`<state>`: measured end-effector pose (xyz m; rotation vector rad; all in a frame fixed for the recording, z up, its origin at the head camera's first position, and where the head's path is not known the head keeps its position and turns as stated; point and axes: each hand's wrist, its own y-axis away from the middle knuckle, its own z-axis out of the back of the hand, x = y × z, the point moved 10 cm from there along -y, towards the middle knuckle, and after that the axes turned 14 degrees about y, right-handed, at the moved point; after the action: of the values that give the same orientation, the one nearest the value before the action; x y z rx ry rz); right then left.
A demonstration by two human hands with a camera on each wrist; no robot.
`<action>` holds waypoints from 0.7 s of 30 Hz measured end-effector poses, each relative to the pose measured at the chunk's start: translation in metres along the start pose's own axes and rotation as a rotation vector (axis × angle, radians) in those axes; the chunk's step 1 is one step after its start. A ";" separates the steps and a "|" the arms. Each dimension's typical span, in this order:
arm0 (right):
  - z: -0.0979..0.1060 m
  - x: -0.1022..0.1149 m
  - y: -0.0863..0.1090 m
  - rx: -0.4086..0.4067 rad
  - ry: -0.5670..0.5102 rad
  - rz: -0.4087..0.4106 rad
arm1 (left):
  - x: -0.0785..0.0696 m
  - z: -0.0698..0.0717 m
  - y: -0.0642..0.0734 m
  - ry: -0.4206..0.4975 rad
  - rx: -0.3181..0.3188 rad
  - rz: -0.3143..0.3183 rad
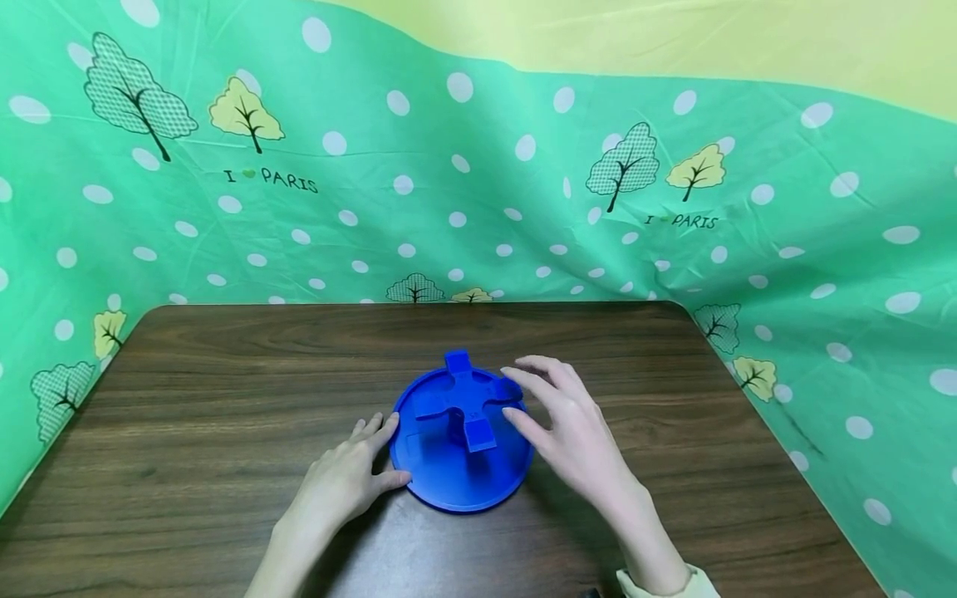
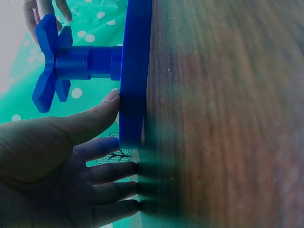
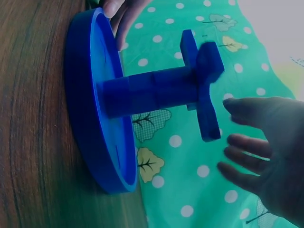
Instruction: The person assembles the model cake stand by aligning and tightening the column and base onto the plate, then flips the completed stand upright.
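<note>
A blue plastic stand sits upright on the table, its round base [image 1: 426, 473] flat on the wood. From the middle rises a short stepped post [image 3: 152, 90], topped by a four-armed cross [image 1: 467, 397] with bent tips. My left hand [image 1: 340, 477] rests at the base's left side; its thumb [image 2: 97, 118] touches the rim and its straight fingers reach along the edge. On the other side, my right hand [image 1: 571, 428] hovers beside the cross's right arm, thumb and fingers spread apart. The right wrist view shows a gap between those fingertips and the cross.
Brown wood-grain table [image 1: 247, 390] lies under everything. Behind it and at both sides hangs a green dotted cloth [image 1: 449, 191] with printed trees. A small dark object [image 1: 591, 593] shows at the front edge by the right sleeve [image 1: 673, 585].
</note>
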<state>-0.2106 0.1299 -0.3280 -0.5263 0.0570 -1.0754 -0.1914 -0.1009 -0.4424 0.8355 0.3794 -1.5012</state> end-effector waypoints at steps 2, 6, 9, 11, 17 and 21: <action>-0.006 -0.001 0.000 0.058 0.003 -0.016 | 0.000 0.000 0.000 0.000 0.002 0.004; -0.013 -0.001 0.001 0.116 0.007 -0.019 | 0.000 0.000 0.000 -0.001 0.003 0.007; -0.012 0.000 0.002 0.106 -0.005 -0.010 | 0.000 0.000 0.000 -0.001 0.002 0.003; -0.010 0.000 0.002 0.091 -0.015 -0.005 | 0.000 0.000 0.000 0.000 0.001 0.001; -0.005 0.002 0.003 0.046 -0.027 0.007 | 0.000 0.000 0.000 0.002 -0.002 -0.008; -0.004 0.002 0.001 0.031 -0.011 0.009 | 0.000 0.000 0.000 0.000 -0.002 -0.010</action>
<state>-0.2102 0.1273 -0.3317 -0.5033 0.0332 -1.0633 -0.1912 -0.1010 -0.4419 0.8332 0.3857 -1.5094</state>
